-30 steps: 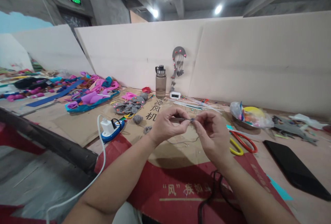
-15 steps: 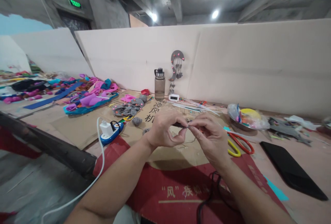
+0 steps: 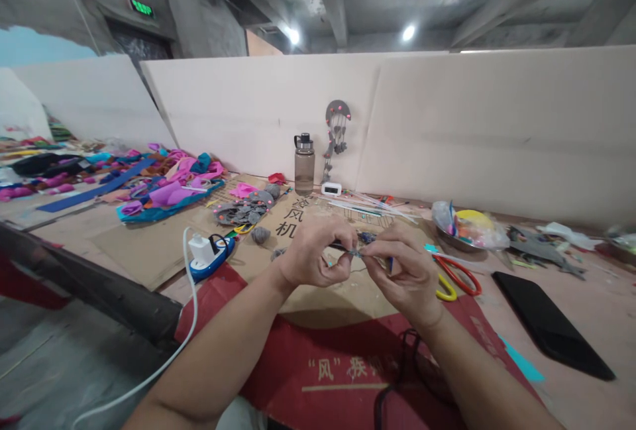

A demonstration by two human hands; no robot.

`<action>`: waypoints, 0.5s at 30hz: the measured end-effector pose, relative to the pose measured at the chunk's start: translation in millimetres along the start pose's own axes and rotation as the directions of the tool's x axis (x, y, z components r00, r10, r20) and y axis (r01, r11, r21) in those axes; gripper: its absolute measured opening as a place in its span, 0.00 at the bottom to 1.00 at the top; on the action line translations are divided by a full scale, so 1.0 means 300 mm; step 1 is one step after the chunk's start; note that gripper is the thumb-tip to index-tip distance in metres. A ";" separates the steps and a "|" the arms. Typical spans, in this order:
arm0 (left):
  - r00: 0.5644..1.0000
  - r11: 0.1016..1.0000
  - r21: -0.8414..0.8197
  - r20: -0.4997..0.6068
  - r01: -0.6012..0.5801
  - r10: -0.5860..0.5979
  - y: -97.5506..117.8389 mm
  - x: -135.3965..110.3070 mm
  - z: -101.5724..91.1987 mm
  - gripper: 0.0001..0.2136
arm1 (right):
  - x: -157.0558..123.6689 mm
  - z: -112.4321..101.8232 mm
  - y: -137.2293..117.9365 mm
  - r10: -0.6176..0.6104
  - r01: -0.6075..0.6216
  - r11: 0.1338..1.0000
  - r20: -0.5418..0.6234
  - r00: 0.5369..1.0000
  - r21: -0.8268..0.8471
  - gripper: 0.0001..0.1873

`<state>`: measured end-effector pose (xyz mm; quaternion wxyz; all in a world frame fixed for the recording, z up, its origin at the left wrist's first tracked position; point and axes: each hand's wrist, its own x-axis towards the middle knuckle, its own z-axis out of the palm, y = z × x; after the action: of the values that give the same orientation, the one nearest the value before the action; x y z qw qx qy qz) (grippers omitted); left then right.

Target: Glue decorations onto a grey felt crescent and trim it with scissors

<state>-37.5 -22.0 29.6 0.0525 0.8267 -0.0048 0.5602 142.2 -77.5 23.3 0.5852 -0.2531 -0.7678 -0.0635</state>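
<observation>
My left hand (image 3: 314, 252) and my right hand (image 3: 403, 272) meet over the cardboard, fingertips almost touching. Both are closed in a pinch. Between them is a small greyish piece, too small and too covered by fingers to name; something thin and dark shows under my left fingers. Grey yarn balls (image 3: 260, 235) lie beyond my left wrist, near a pile of grey felt pieces (image 3: 244, 210) with pink dots. Scissors with red and yellow handles (image 3: 460, 275) rest just right of my right hand.
A black phone (image 3: 551, 324) lies at the right. A blue power strip (image 3: 212, 262) with a white cable is at the left. Behind stand a water bottle (image 3: 304, 166), a small white clock (image 3: 331, 189) and a metal bowl (image 3: 460, 239). Pink and purple felt (image 3: 173, 193) is heaped at the left.
My right fingers have shifted and spread a little around the small piece, showing more bluish-grey between the fingertips. The whole view has shifted slightly.
</observation>
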 end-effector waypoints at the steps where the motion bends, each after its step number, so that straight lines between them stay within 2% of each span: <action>1: 1.000 1.000 -0.004 0.008 -0.009 0.009 0.001 0.003 -0.001 0.16 | 0.002 0.000 -0.003 -0.008 0.008 1.000 -0.010 1.000 -0.016 0.13; 4: 1.000 1.000 -0.026 -0.001 -0.005 0.005 0.002 -0.001 0.002 0.16 | 0.005 0.000 -0.009 -0.009 0.009 0.999 -0.010 1.000 -0.036 0.11; 8: 0.996 0.997 -0.045 -0.067 0.057 -0.060 0.003 -0.014 0.012 0.17 | 0.003 0.001 -0.012 0.029 -0.029 1.000 0.004 1.000 0.004 0.10; 12: 0.995 0.990 -0.115 -0.049 0.084 -0.090 0.018 -0.005 0.029 0.10 | -0.004 0.010 -0.006 0.115 -0.115 0.992 -0.002 0.993 0.048 0.05; 14: 0.975 0.970 -0.170 -0.102 0.176 -0.195 0.024 0.000 0.043 0.06 | -0.007 0.020 0.000 0.185 -0.185 0.981 0.004 0.983 0.057 0.03; 15: 0.950 0.948 -0.195 -0.133 0.253 -0.281 0.025 0.000 0.050 0.05 | -0.008 0.027 0.003 0.229 -0.229 0.971 0.008 0.973 0.065 0.03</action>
<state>-24.0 -30.8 24.7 0.2011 0.7645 0.0621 0.6094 136.2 -74.2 18.5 0.5963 -0.3208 -0.7353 0.0299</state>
